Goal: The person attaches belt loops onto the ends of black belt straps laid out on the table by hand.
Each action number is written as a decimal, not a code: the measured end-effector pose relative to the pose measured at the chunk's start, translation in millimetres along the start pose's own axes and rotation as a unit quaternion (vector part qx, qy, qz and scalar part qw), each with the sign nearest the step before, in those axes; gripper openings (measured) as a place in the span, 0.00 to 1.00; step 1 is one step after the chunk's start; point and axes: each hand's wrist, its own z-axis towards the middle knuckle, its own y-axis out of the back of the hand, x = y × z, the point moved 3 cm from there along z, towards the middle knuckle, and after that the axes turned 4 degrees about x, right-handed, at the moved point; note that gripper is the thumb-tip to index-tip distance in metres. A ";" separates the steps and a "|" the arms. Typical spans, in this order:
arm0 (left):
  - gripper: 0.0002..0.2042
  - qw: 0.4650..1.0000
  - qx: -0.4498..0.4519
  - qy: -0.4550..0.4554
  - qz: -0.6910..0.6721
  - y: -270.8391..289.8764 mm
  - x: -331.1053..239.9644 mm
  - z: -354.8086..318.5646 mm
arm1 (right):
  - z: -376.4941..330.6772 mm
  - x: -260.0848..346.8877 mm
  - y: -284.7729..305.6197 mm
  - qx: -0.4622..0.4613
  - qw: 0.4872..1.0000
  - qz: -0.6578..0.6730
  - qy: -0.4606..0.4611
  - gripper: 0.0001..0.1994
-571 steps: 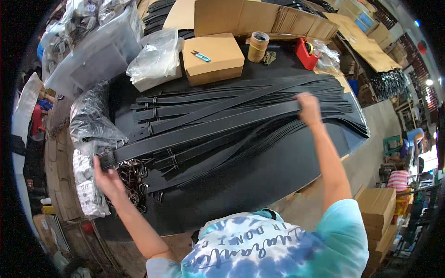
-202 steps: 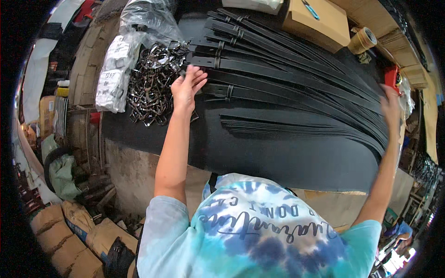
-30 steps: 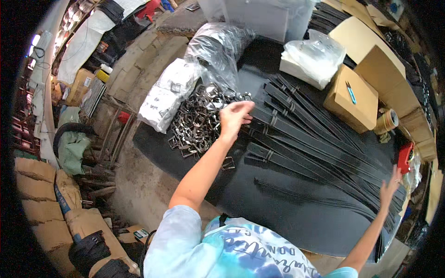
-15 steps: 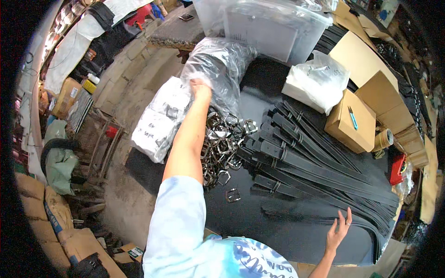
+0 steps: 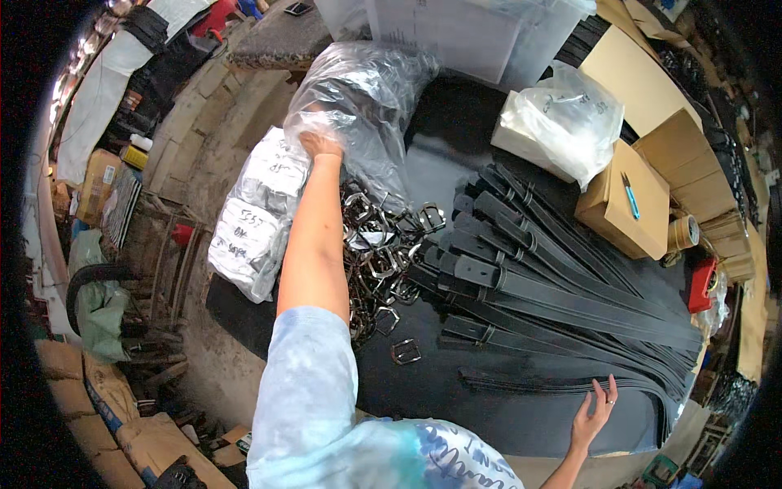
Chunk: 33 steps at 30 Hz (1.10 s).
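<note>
My left arm reaches out over the table to a large clear plastic bag [image 5: 358,90]. My left hand [image 5: 322,145] is closed on the bag's near left edge, with crumpled plastic partly covering its fingers. Just nearer than the bag, a heap of metal belt buckles [image 5: 379,257] lies beside my forearm, and one loose buckle [image 5: 406,351] sits apart from it. Several black belt straps [image 5: 554,289] fan out to the right. My right hand [image 5: 593,414] holds nothing, its fingers spread above the table's near right part, close to a thin stack of black straps [image 5: 529,383].
White wrapped packages [image 5: 248,224] lie left of my forearm. At the back stand a clear plastic bin [image 5: 456,37] and a white plastic-wrapped bundle [image 5: 554,122]. A cardboard box [image 5: 623,200] bears a blue pen [image 5: 630,196]; a tape roll [image 5: 683,233] and a red object [image 5: 701,285] lie nearby.
The whole view has shifted, so most things appear further left. My left hand stays at the plastic bag, whose near left side looks more spread out. My right hand remains open in nearly the same place.
</note>
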 end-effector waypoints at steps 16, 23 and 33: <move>0.12 0.944 -0.029 -0.267 -0.189 -22.8 -44.6 -31.5 | -2.2 14.3 -6.2 0.005 0.999 0.050 -0.003 0.12; 0.20 0.921 0.064 -0.301 -0.237 -5.1 -56.6 -39.5 | -20.3 13.4 -3.4 0.016 0.998 0.055 0.008 0.12; 0.19 0.768 0.256 -0.120 -0.575 171.7 53.0 -184.9 | -15.3 23.4 -5.4 -0.006 0.996 0.060 0.065 0.10</move>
